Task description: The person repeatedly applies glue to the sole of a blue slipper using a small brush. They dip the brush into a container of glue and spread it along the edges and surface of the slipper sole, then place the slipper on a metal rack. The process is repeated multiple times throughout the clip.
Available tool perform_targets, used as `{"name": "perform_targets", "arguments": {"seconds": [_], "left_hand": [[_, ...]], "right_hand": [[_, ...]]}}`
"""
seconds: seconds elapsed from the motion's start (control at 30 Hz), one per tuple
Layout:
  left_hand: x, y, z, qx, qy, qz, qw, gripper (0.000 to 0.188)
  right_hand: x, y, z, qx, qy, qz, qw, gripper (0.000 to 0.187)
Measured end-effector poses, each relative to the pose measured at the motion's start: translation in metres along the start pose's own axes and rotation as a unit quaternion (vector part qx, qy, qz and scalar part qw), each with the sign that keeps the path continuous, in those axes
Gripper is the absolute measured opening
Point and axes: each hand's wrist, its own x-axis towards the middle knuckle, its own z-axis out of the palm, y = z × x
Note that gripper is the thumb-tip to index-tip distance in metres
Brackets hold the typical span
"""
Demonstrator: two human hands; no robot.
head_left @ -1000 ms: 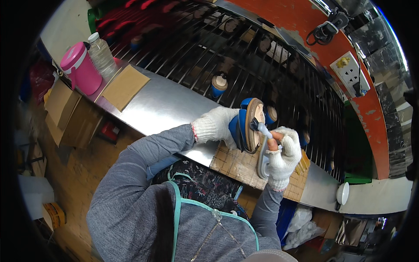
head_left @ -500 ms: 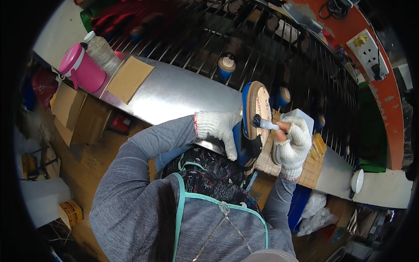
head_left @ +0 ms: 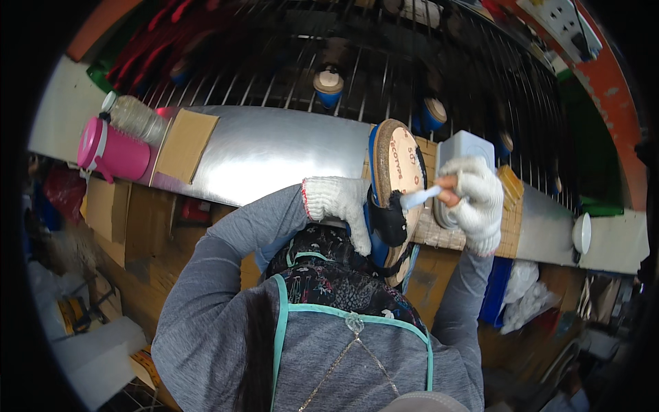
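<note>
A: In the head view, what is held by the left hand?

B: A blue shoe (head_left: 401, 161) is gripped by the gloved left hand (head_left: 340, 206), which is closed about its left side. The shoe is held up at the near edge of the tabletop (head_left: 274, 151), in front of the body, with its pale, printed sole turned toward the camera.

A: And the right hand?

B: A brush (head_left: 420, 197) is pinched by its whitish handle between the thumb and fingers of the right hand (head_left: 473, 199), just to the right of the shoe. The glove is worn there with bare fingertips showing. The dark bristles appear to be set against the sole; the exact contact is hard to make out.

A: What is found around the shoe?

B: To its right, a white container (head_left: 468, 144) is partly hidden by the right hand, and a yellow block (head_left: 510, 185) is seen just past that. Farther right, a white bowl (head_left: 582, 233) is seen at the tabletop's edge. Well to the left of the shoe, a cardboard sheet (head_left: 187, 147), a pink jug (head_left: 117, 147) and a clear bottle (head_left: 137, 117) are placed. Beyond the shoe, other blue shoes (head_left: 328, 84) are spread among dark metal rods.
</note>
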Motion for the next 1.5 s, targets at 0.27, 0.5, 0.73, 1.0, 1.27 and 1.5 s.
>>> {"name": "perform_targets", "arguments": {"seconds": [0.27,0.5,0.73,1.0,1.27,1.5], "left_hand": [[0.015,-0.046,-0.026,0.024,0.023,0.170,0.985,0.079],[0.024,-0.046,-0.032,-0.307,0.092,0.369,0.872,0.110],[0.016,-0.051,-0.008,-0.588,-0.098,0.400,0.696,0.071],[0.000,-0.075,-0.039,-0.540,-0.016,0.409,0.735,0.072],[0.014,-0.062,-0.038,-0.353,0.256,0.337,0.835,0.074],[0.023,-0.018,0.009,-0.174,0.254,0.235,0.922,0.083]], "right_hand": [[-0.091,-0.001,0.017,0.014,0.117,0.282,0.952,0.017],[-0.175,-0.009,0.003,-0.322,0.094,0.442,0.832,0.009],[-0.171,0.006,0.011,-0.452,0.039,0.394,0.799,0.012],[-0.186,0.010,-0.002,-0.152,0.068,0.570,0.805,0.016],[-0.168,0.008,0.016,0.115,0.190,0.569,0.792,0.014],[-0.070,-0.038,0.034,-0.111,0.234,0.261,0.930,0.018]]}}
